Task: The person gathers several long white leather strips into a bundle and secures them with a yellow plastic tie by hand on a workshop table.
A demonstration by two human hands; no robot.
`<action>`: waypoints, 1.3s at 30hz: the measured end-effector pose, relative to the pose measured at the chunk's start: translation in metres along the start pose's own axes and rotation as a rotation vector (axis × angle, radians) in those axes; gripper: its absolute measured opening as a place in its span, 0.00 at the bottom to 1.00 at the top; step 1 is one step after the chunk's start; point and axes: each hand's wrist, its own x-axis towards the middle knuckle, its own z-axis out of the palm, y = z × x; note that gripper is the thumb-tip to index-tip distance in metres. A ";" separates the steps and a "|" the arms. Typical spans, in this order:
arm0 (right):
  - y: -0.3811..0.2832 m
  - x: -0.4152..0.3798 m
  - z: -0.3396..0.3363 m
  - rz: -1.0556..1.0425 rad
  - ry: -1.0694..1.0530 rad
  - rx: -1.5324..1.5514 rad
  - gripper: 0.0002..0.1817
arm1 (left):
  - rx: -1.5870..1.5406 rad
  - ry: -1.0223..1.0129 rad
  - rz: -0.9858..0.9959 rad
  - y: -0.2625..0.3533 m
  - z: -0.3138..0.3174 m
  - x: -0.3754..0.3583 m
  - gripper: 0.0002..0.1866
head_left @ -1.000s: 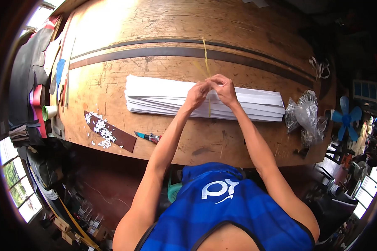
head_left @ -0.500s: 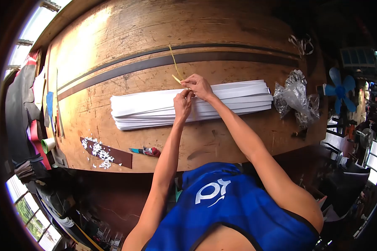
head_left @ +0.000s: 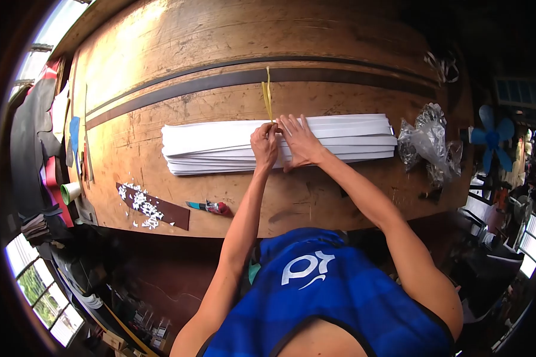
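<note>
A long bundle of white strips (head_left: 214,140) lies across the wooden table in front of me. On its middle, my left hand (head_left: 264,143) is closed, pinching a thin yellow tie (head_left: 268,101). The tie's loose ends stretch away over the far side of the bundle. Beside it, my right hand (head_left: 301,143) lies flat on the strips with fingers spread, pressing on the bundle. How the tie runs beneath my fingers is hidden.
On the wooden table (head_left: 315,205), a brown piece (head_left: 171,218) bears white scraps (head_left: 143,205). A cutter with a blue-green end (head_left: 196,205) lies nearby. Clear plastic wrapping (head_left: 430,143) sits right of the bundle. Long dark strips (head_left: 208,87) run behind; a blue fan (head_left: 492,135) stands at right.
My right hand has let go of the yellow tie and spread flat on the white strips. My left hand now pinches the tie, whose ends have swung to the right and point away.
</note>
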 end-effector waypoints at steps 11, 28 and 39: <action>-0.010 -0.001 0.004 0.038 0.002 0.038 0.74 | -0.116 0.073 0.048 0.001 0.000 -0.007 0.07; -0.009 -0.001 -0.006 0.028 -0.064 -0.016 0.71 | -0.193 0.121 -0.047 0.015 -0.005 -0.015 0.06; -0.011 -0.007 0.001 0.048 0.049 0.017 0.74 | -0.192 0.062 -0.089 0.008 -0.002 -0.025 0.07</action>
